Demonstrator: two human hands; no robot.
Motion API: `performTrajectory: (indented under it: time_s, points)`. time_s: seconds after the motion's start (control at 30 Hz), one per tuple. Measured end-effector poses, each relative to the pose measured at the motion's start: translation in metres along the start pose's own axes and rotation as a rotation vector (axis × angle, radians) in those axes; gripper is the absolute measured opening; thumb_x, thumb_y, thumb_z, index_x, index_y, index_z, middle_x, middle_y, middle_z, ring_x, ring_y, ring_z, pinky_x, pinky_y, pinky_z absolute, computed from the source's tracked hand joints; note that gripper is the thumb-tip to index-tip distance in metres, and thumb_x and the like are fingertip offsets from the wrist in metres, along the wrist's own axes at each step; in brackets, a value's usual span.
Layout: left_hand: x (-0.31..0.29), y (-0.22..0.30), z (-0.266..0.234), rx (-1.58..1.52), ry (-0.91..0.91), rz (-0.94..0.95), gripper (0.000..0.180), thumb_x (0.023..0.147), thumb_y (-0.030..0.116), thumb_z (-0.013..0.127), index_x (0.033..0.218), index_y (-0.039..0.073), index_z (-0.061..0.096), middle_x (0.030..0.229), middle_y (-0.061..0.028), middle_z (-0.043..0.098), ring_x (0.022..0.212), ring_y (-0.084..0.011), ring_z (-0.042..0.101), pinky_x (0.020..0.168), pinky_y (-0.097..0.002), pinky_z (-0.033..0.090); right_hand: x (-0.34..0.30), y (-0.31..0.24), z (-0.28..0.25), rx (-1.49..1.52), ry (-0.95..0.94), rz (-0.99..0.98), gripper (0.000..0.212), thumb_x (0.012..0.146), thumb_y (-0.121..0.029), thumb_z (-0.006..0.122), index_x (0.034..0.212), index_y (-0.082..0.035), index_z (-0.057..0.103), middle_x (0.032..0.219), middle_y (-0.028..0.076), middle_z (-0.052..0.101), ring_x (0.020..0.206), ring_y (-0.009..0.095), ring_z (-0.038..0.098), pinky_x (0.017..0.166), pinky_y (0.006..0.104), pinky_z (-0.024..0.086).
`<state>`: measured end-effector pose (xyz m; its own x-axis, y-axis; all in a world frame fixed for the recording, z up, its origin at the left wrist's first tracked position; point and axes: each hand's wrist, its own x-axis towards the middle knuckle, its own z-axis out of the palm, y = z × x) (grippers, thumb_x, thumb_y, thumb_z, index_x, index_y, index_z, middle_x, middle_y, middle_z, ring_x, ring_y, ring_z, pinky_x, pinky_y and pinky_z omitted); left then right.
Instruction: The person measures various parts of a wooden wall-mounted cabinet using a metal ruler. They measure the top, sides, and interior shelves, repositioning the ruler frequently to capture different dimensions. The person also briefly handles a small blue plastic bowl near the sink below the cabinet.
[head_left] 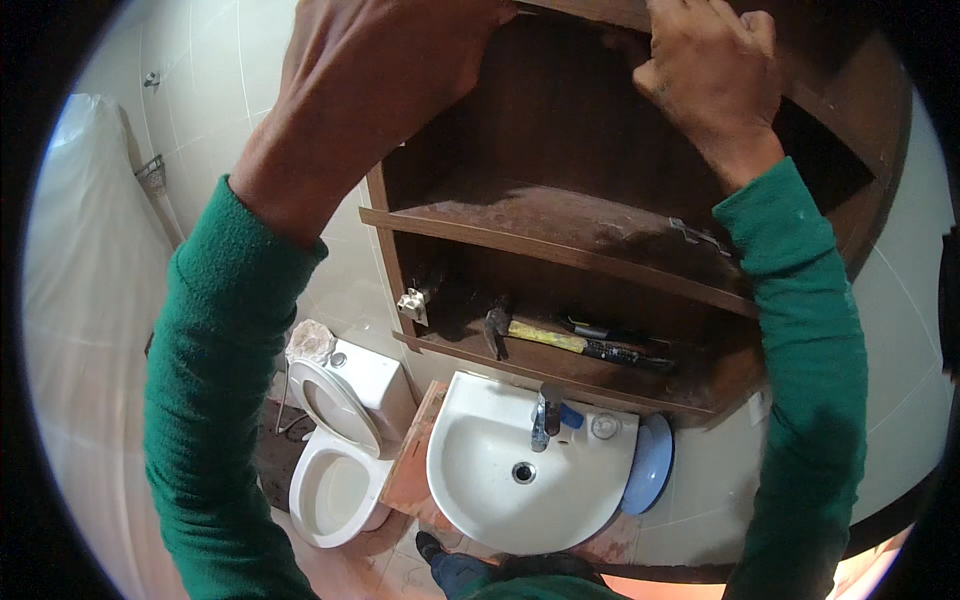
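From far away, I am looking down into a small bathroom. Pale tiles are covering the wall (205, 60). A brown wooden cabinet (570, 100) is hanging above a white sink (465, 480), and its middle shelf (560, 225) is looking dusty and scuffed. The left hand (395, 60) and right hand (705, 75) are sitting high up, by the cabinet's top board (590, 10). The right fingers are curling at its edge, but I am not seeing enough to tell if they are pinching it. The left fingertips are hiding, so I can't tell about them either. A hammer (545, 335) with a yellow and black handle is lying on the low shelf. A silver tap (546, 415) is standing on the sink, and a blue dish (652, 465) is peeking out beside it. A white toilet (330, 490) is standing to the left. Green sleeves (230, 380) are blocking some of my view.
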<state>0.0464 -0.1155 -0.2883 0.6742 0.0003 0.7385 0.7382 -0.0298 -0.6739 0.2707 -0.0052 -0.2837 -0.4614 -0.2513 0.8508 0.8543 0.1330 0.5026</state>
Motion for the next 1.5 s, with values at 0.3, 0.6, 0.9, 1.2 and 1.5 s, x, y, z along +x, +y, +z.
performTrajectory:
  time_s: [0.3,0.6,0.9,1.2,1.5]
  points:
    - [0.009,0.007,-0.047,0.159,-0.3,-0.05,0.017,0.082,0.001,0.07,0.093,0.005,0.059,0.078,-0.0075,0.061,0.067,-0.024,0.064,0.06,-0.0371,0.056,0.005,-0.007,-0.017,0.14,0.094,-0.043,0.02,0.071,-0.009,0.077,0.084,-0.004,0.063,0.078,0.016,0.066,0.08,0.032,0.066,0.084,0.0474,0.047]
    - [0.004,0.008,-0.045,0.161,-0.178,-0.04,0.023,0.079,0.002,0.075,0.092,0.007,0.057,0.074,-0.007,0.063,0.063,-0.0232,0.065,0.055,-0.0374,0.056,0.01,-0.014,0.007,0.104,0.094,-0.086,0.012,0.087,-0.013,0.06,0.078,-0.005,0.059,0.075,0.016,0.066,0.069,0.031,0.066,0.066,0.0429,0.052]
    - [-0.001,0.004,-0.035,0.068,-0.068,-0.107,0.017,0.081,0.005,0.077,0.087,0.006,0.06,0.071,-0.009,0.063,0.058,-0.0223,0.065,0.05,-0.0359,0.054,0.012,-0.015,0.01,0.122,0.127,-0.099,0.01,0.081,-0.01,0.064,0.075,-0.005,0.057,0.071,0.015,0.064,0.067,0.032,0.066,0.064,0.0423,0.052]
    - [-0.041,-0.03,0.004,0.14,-0.001,-0.104,0.021,0.092,0.006,0.071,0.105,0.022,0.068,0.1,-0.0009,0.077,0.08,-0.0201,0.076,0.062,-0.0315,0.065,0.011,-0.018,0.005,0.145,0.108,-0.094,0.012,0.071,-0.002,0.068,0.075,-0.006,0.057,0.071,0.014,0.064,0.067,0.033,0.066,0.067,0.0435,0.054]
    - [-0.052,-0.037,0.022,0.105,-0.123,-0.121,0.02,0.094,0.003,0.069,0.105,0.018,0.061,0.092,-0.0037,0.073,0.084,-0.0226,0.075,0.067,-0.0356,0.066,0.004,-0.014,0.028,0.072,0.172,-0.098,0.025,0.075,-0.012,0.08,0.079,-0.012,0.056,0.071,0.003,0.064,0.067,0.024,0.068,0.063,0.0388,0.056]
